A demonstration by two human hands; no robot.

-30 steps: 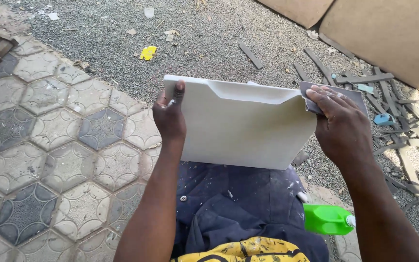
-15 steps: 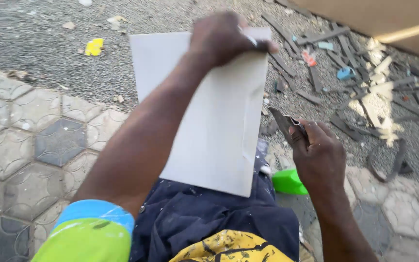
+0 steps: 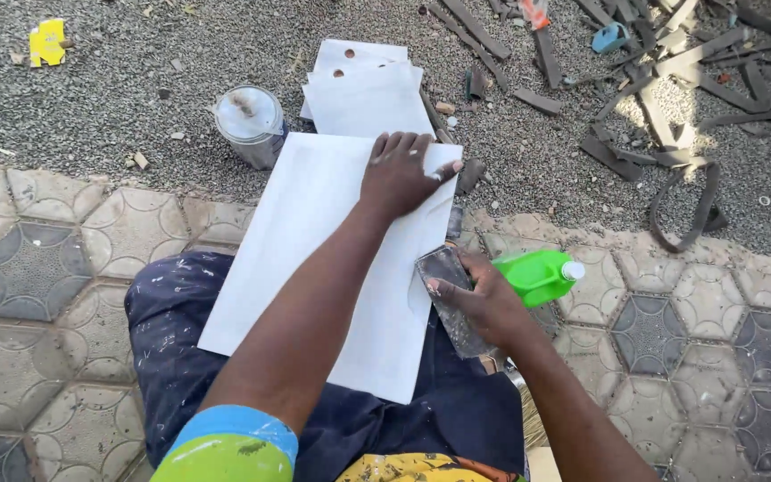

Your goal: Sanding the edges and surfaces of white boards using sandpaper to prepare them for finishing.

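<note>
White panel [image 3: 314, 268]: flat across the person's lap, long axis running from the near knee away toward the gravel, far end pointing at a stack of similar panels [image 3: 363, 85]. Left hand [image 3: 399, 174]: fingers spread flat, pressing the far right corner. Right hand [image 3: 484, 299]: fingers curled around a grey sanding sheet [image 3: 448, 299], touching the panel's right edge, nearer the body. Green bottle [image 3: 537, 275] just beside it; tin [image 3: 249, 123] beyond.

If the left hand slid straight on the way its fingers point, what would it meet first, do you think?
The left hand lies flat on the white panel, fingers pointing away from the person. Past the panel's far edge, it would probably meet the stack of white panels on the gravel first; their heights are unclear.
</note>
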